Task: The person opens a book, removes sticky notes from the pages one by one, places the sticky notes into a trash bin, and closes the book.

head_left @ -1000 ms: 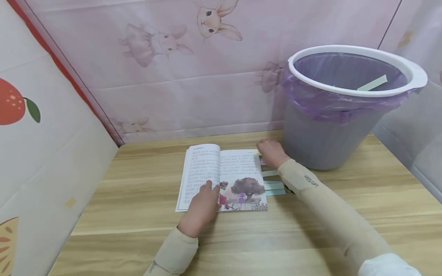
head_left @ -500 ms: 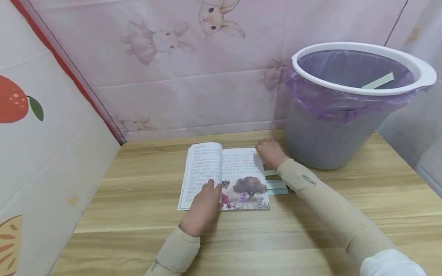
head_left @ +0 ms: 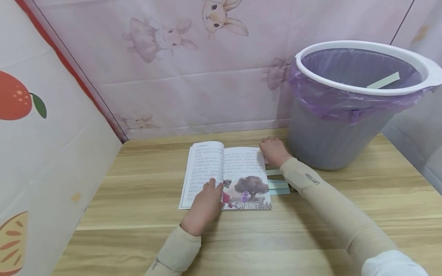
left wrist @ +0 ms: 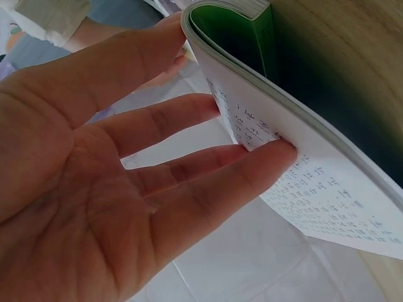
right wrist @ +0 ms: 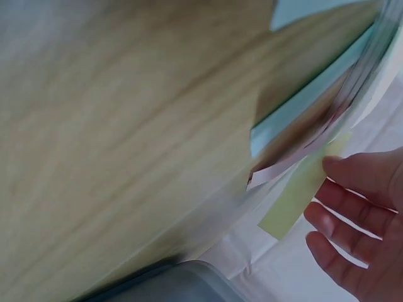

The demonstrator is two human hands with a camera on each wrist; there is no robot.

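Observation:
An open book (head_left: 241,161) lies on the wooden table, text on both pages and a tree picture at the lower right. My left hand (head_left: 204,205) rests on the left page near the spine; in the left wrist view its extended fingers (left wrist: 208,195) touch the printed page. At the book's upper right edge is my right hand (head_left: 274,151). Its thumb and index finger pinch a yellow sticky strip (right wrist: 293,198) at the page edge. Below it, a pink strip (right wrist: 277,171) and blue-green strips (head_left: 279,191) stick out from the pages.
A grey bin (head_left: 324,134) with a white rim and purple liner stands just right of my right hand. A pale green strip (head_left: 384,81) shows inside it. Behind the table (head_left: 145,165) hangs a pink rabbit-print cloth (head_left: 193,92).
The view has shifted slightly, so book and bin sit a little further right. My left hand stays on the page; my right hand stays at the book's upper right edge.

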